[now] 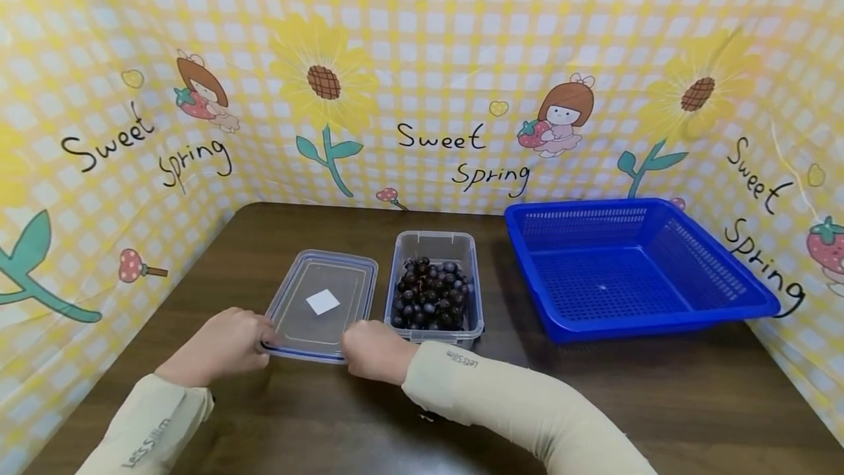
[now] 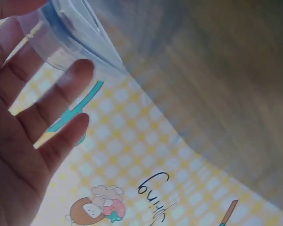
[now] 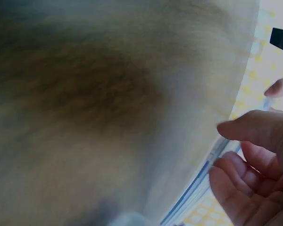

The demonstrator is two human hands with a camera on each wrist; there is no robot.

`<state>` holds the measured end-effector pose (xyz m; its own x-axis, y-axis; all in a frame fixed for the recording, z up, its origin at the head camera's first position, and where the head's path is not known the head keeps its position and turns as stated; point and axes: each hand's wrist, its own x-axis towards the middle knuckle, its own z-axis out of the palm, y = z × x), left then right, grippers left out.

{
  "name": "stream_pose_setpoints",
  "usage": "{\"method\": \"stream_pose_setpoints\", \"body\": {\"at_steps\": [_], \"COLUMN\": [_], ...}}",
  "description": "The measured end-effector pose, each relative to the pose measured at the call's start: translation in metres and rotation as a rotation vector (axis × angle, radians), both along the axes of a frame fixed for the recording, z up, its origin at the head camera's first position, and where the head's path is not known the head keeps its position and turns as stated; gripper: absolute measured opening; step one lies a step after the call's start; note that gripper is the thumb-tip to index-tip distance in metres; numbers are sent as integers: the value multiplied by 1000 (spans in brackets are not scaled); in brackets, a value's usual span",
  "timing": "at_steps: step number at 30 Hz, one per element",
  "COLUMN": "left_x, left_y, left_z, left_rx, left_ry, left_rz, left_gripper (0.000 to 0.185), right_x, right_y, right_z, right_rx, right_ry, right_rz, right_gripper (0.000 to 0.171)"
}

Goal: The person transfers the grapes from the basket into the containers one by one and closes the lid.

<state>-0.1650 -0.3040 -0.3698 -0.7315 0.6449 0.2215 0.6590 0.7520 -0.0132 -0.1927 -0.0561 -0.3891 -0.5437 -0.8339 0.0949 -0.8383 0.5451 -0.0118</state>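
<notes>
A clear plastic lid point(image 1: 310, 325) with a blue seal line and a white square label point(image 1: 322, 303) is at the left of the table. My left hand point(image 1: 227, 343) grips its near left corner; in the left wrist view the other fingers point(image 2: 68, 92) are spread beside the lid's clear edge point(image 2: 80, 40). At the near right corner, my right hand point(image 1: 376, 350) holds the rim, its fingers bent in the right wrist view. Just right of the lid, a clear container point(image 1: 435, 244) holds dark grapes point(image 1: 431, 295) and has no lid on it.
A large blue plastic basket point(image 1: 587, 266) stands at the right of the brown wooden table point(image 1: 277, 424). Behind and along both sides hangs a yellow checked cloth point(image 1: 422, 57) with printed flowers. My right forearm crosses the table's near side.
</notes>
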Motion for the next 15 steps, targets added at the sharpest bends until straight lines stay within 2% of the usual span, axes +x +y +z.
{"method": "stream_pose_setpoints", "body": {"at_steps": [2,6,8,9,13,15], "left_x": [-1,-7,-10,-12,-11,-8], "left_y": [0,-2,-1,-1,7,11], "left_z": [6,23,33,38,55,63], "left_rx": [9,44,69,85,131,149], "left_ry": [57,239,337,382,517,560], "left_rz": [-36,-106,-133,-143,-157,-155], "left_gripper": [17,16,5,6,58,67], "right_x": [0,-5,-10,-13,-22,-25], "right_y": [6,17,21,23,31,35], "right_z": [6,23,34,39,54,60], "right_rx": [-46,-162,-213,-232,-317,-368], "right_ry": [30,89,44,4,-201,-273], "right_rz": [21,47,35,19,-57,-84], "right_gripper": [17,10,10,11,16,19]}}
